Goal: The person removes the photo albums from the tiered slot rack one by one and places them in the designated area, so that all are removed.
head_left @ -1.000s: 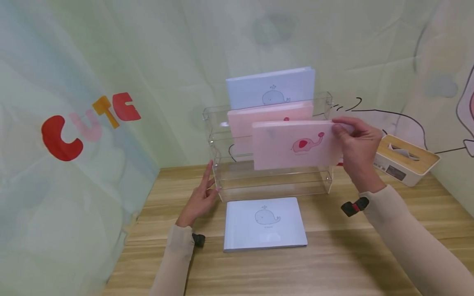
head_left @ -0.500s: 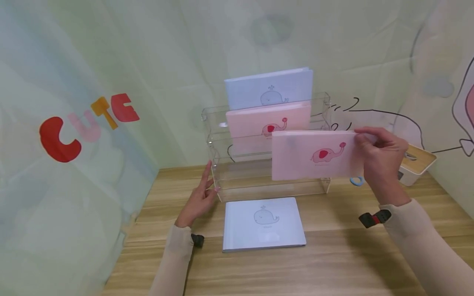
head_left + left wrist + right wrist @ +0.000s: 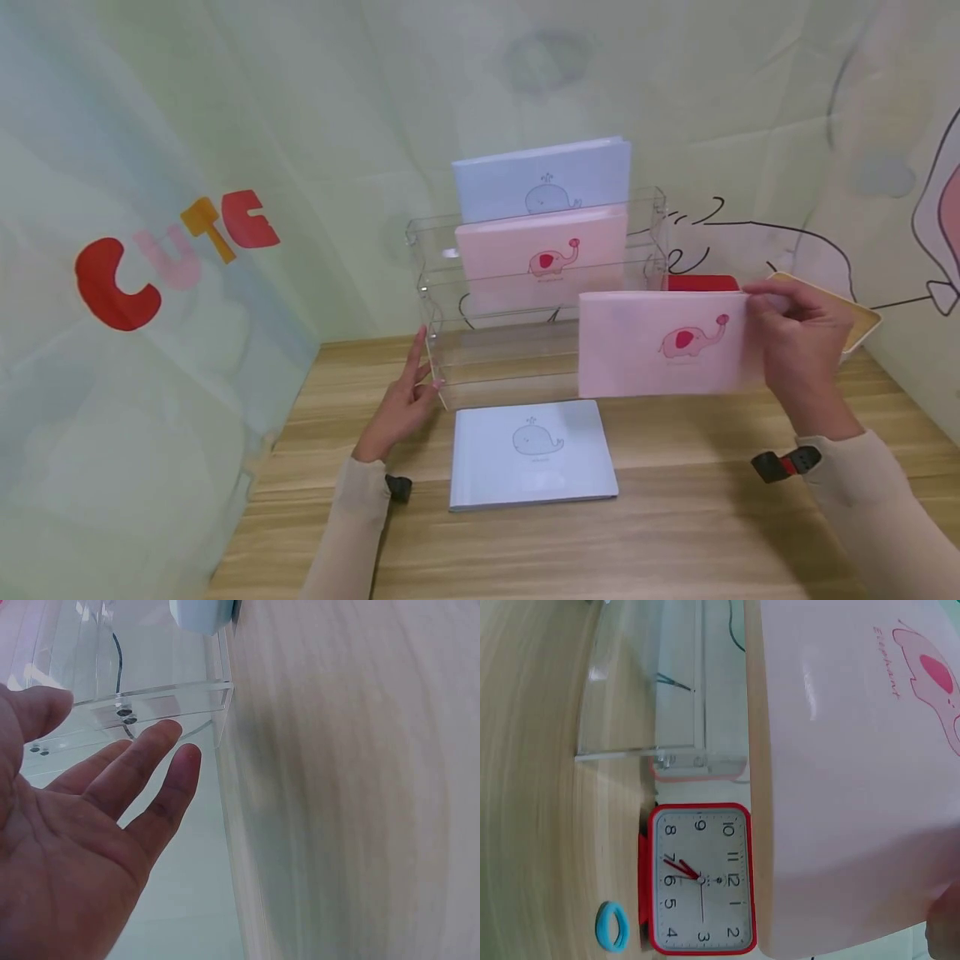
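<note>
Currently right hand [image 3: 806, 337] pinches pink elephant book [image 3: 637, 346]; left hand [image 3: 401, 408] loosely uncurled at side of clear rack [image 3: 510, 343].

Rack [image 3: 510, 389] on surface [image 3: 600, 550]; in it, upper book [image 3: 543, 177] behind lower book [image 3: 543, 250]. Flat book [image 3: 534, 454] before rack. Held book [image 3: 660, 346] before rack's right end. Clock [image 3: 701, 900] right of rack, box [image 3: 862, 325] farther right.

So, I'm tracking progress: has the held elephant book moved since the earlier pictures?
Yes: in the head view, the held elephant book has moved right and down against the clear rack.
</note>
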Demonstrator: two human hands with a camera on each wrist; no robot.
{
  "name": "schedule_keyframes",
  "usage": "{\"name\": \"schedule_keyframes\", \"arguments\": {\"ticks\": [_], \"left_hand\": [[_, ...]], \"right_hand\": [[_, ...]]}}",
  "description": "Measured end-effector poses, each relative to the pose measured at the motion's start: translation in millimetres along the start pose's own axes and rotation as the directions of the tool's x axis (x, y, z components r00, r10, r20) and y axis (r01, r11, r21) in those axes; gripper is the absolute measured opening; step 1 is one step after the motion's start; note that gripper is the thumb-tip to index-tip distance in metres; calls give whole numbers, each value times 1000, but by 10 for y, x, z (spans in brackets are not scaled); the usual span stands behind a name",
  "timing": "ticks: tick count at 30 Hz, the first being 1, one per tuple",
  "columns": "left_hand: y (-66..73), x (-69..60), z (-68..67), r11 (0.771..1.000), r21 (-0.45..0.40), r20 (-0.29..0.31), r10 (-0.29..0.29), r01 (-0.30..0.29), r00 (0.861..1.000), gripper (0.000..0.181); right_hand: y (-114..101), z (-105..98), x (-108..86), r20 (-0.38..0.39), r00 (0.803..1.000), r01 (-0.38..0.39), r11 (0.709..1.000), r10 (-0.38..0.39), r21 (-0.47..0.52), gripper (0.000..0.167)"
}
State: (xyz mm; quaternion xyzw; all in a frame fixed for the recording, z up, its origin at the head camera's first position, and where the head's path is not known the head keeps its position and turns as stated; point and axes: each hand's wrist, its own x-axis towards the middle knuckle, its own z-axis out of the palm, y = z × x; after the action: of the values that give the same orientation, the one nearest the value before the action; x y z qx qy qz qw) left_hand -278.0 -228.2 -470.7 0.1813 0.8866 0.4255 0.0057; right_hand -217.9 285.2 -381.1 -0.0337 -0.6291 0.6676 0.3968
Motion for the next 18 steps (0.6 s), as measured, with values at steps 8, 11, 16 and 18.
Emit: {"name": "schedule_keyframes", "arguments": {"ticks": [8,11,16,18], "left_hand": [[-5,-7,2,1000,15,-10,2,-2,1000,91],[11,-13,1,1000,21,-15,0,0,1000,91],[24,-14,2,1000,4,-9,1,-1,1000,91],[22,-17,3,1000,-1,-8,0,0,1000,92]], "right_hand": [[34,-155,-37,8,992,-125,992,125,-31,20],[33,-197,-42,-22,980,-199,966,199,-166,22],[33,-259,-49,-48,954,-296,900,297,-320,24],[40,-284,-60,-45,945,-316,873,323,-372,26]]}}
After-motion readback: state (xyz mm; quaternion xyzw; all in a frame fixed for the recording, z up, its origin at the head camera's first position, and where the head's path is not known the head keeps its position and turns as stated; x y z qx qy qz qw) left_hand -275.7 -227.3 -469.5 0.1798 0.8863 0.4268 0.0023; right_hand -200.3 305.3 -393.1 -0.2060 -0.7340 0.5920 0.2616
